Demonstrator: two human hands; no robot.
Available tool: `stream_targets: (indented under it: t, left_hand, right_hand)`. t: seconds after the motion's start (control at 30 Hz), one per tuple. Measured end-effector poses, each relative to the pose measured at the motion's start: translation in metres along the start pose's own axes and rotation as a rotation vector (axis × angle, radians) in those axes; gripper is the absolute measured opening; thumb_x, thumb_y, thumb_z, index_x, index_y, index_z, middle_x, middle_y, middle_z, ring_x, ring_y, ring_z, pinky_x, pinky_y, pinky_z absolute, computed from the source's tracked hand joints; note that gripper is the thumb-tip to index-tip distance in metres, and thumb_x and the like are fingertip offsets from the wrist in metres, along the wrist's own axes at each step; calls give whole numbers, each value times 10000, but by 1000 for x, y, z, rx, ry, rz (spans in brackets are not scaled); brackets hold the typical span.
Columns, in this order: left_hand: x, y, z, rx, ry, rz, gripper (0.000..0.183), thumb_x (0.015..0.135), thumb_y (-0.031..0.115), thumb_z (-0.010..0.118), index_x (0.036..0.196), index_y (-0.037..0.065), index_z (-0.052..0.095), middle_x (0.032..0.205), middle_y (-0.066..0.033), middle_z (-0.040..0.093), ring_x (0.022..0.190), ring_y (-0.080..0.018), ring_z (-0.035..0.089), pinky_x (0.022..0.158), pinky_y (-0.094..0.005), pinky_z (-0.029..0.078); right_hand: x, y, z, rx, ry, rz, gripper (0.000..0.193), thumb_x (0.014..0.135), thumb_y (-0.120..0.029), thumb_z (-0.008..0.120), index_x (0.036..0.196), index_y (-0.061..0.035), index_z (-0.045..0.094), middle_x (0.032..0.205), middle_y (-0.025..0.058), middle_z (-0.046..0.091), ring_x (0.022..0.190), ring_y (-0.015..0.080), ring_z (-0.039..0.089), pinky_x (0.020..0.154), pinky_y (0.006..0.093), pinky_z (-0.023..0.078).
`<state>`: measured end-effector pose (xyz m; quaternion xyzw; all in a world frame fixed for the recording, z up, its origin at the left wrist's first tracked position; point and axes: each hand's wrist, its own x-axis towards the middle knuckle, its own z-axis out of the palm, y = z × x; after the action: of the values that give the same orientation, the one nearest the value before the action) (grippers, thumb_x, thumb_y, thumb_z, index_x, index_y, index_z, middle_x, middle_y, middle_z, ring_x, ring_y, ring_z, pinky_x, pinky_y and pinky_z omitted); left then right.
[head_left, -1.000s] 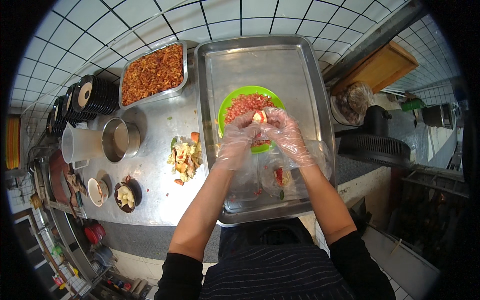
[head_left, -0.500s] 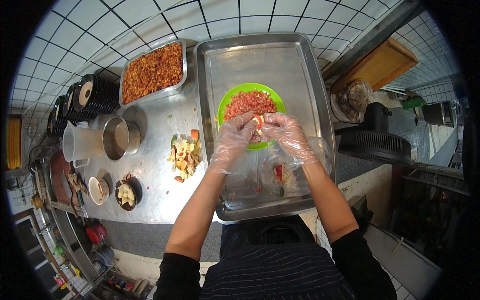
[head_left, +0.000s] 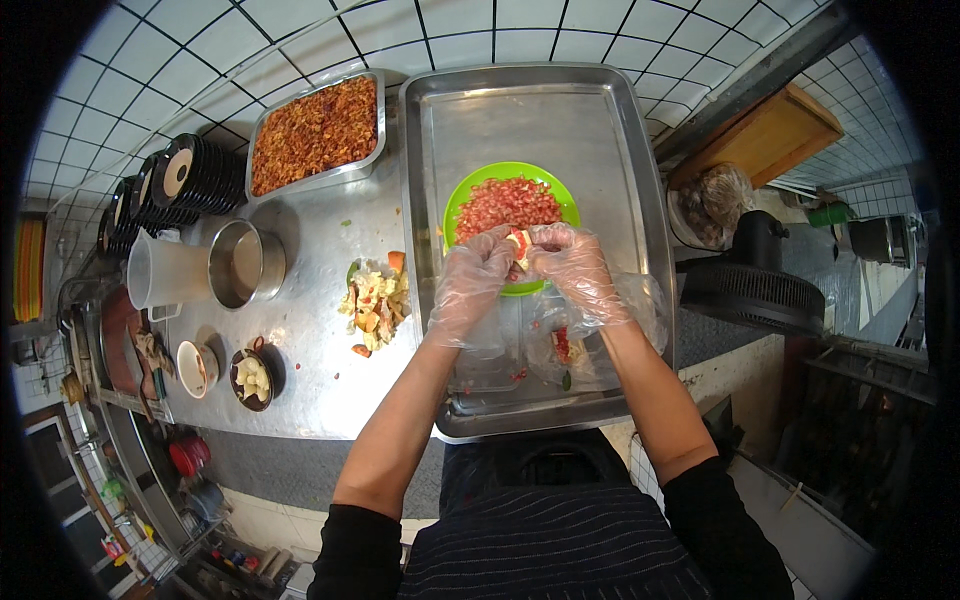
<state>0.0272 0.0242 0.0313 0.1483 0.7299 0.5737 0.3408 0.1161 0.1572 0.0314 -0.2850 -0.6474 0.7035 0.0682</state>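
Between my two gloved hands is a pomegranate piece point(head_left: 519, 246), its pale pith and red seeds showing. My left hand point(head_left: 468, 282) pinches its left side, and my right hand point(head_left: 578, 272) has its fingers closed on the right side. Clear plastic gloves cover both. Just beneath them, a bright green plate point(head_left: 570, 212) carries a heap of loose pomegranate seeds point(head_left: 508, 206); the hands hide part of its near edge. A clear plastic bag point(head_left: 540, 340) lies partly under my right wrist, with another red pomegranate chunk point(head_left: 562, 344) on or inside it; I cannot tell which.
The plate and bag sit in a large steel tray point(head_left: 415, 130). Left of it lie peel and pith scraps point(head_left: 375, 306). Farther left are a pan of reddish-brown crumbly food point(head_left: 315, 135), a steel pot point(head_left: 246, 264), a plastic pitcher point(head_left: 165, 270) and stacked black plates point(head_left: 200, 175). A black fan point(head_left: 755, 280) stands right.
The view has shifted slightly, so the table things sit a little farther right. My fingers have turned the pomegranate piece a little, and both hands keep hold of it above the plate.
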Motion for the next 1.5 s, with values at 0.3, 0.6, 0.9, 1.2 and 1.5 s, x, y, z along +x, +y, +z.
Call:
stream_targets:
  t: [0.3, 0.6, 0.9, 1.2, 1.5]
  left_hand:
    - [1, 1, 2, -17, 85, -20, 321, 878, 175, 623, 1108, -48, 619, 872, -133, 702, 780, -143, 672, 693, -274, 515]
    - [10, -14, 4, -89, 179, 40, 294, 844, 117, 667, 1075, -45, 584, 898, -125, 682, 802, -137, 645, 698, -269, 517]
    - [9, -16, 3, -298, 192, -26, 266, 844, 99, 665, 1050, -39, 566, 878, -69, 647, 778, -101, 588, 701, -245, 491]
    - [9, -13, 2, -267, 209, 13, 283, 835, 104, 683, 1056, -40, 580, 897, -84, 662, 785, -107, 609, 698, -248, 508]
    - [14, -15, 3, -276, 170, -28, 269, 832, 97, 691, 1038, -36, 582, 876, -76, 653, 773, -106, 603, 696, -247, 507]
  right_hand:
    - [8, 11, 0, 93, -34, 19, 204, 817, -55, 612, 990, 46, 650, 805, 4, 626, 710, 77, 568, 654, 234, 474]
    - [4, 3, 14, 321, 28, 45, 237, 867, -65, 609, 1089, 12, 579, 917, 13, 595, 763, 88, 560, 677, 237, 472]
    - [10, 13, 30, -262, 302, -457, 142, 750, 25, 661, 873, -22, 609, 844, 107, 643, 790, 211, 654, 702, 308, 517]
    - [16, 8, 31, -312, 244, -407, 109, 764, 27, 657, 829, -7, 576, 755, 25, 609, 693, 76, 569, 628, 251, 486]
    - [21, 9, 29, -312, 259, -480, 136, 752, 48, 649, 856, -5, 579, 763, 18, 600, 702, 83, 568, 641, 254, 490]
